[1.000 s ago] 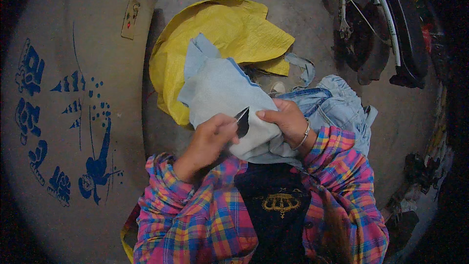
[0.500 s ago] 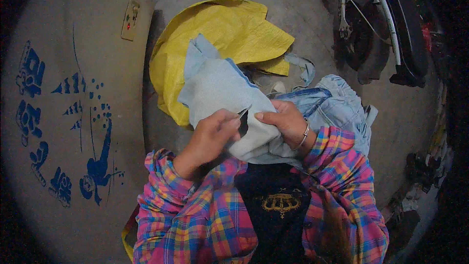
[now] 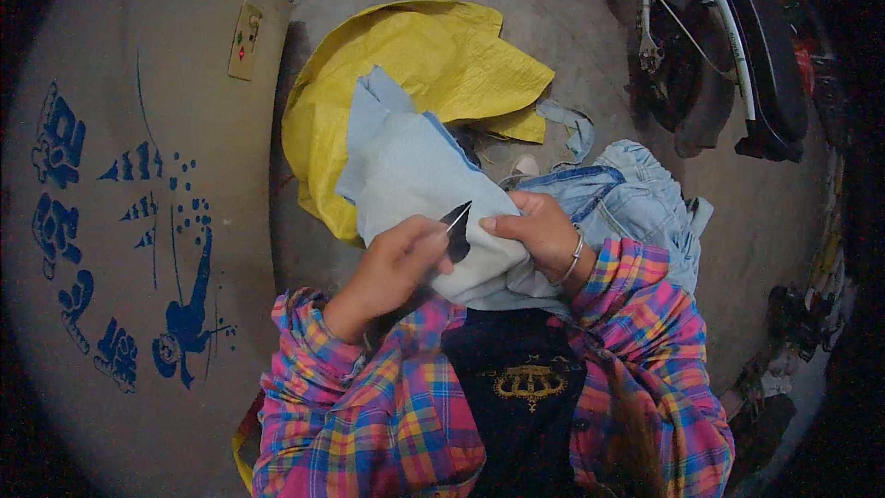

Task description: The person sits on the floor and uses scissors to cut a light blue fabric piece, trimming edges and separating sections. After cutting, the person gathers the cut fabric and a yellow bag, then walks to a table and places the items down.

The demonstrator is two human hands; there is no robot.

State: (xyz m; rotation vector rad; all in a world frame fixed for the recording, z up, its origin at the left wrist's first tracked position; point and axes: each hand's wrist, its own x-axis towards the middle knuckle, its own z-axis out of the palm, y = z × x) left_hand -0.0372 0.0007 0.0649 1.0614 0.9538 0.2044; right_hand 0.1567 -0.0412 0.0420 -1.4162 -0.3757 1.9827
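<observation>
Denim (image 3: 415,175) pinched, left hand (image 3: 392,267) w/ blade (image 3: 458,218)

Two hands were in view, the left hand (image 3: 392,267) and the right hand (image 3: 535,231). Their fingers met on one pale blue cloth (image 3: 415,175), with one small dark blade (image 3: 456,219) between them. Beyond the fingers lay one yellow sack (image 3: 406,55); beside the right fingers, one pile of denim (image 3: 636,203).

Dark tool (image 3: 457,221) handle hidden inside left hand (image 3: 392,267).
</observation>
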